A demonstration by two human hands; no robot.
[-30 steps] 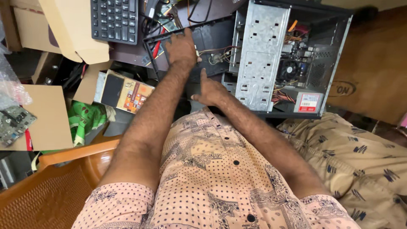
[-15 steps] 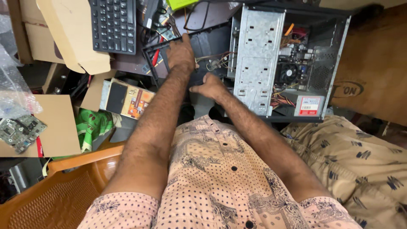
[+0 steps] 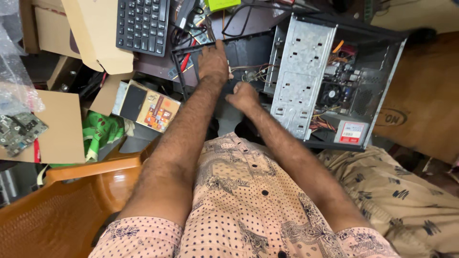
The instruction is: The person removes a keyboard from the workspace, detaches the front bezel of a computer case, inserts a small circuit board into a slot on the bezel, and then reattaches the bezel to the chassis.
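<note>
- Leftmost, a bare green circuit board (image 3: 20, 131) lies on brown cardboard (image 3: 60, 129), with an orange plastic chair (image 3: 71, 200) below it.
- Further in, a printed box (image 3: 150, 107) sits beside green packaging (image 3: 103, 131); a black keyboard (image 3: 142, 25) lies on the dark worktop (image 3: 248, 21) above them.
- Next, the left hand (image 3: 213, 62) lies palm-down on the black front panel (image 3: 244, 52), fingers bent over its upper edge in a hold.
- Just right and lower, the right hand (image 3: 244, 95) rests at the panel's lower edge by loose thin wires (image 3: 253, 74); its fingers curl underneath, so I cannot tell whether they grip anything.
- Beyond them, the open computer case (image 3: 306, 76) lies on its side, its metal drive cage facing up and the motherboard with its fan (image 3: 330, 93) exposed.
- As a judgement: the side cover is off and the panel looks swung away from the case front yet tethered by the wires; freeing or refitting it seems left.
</note>
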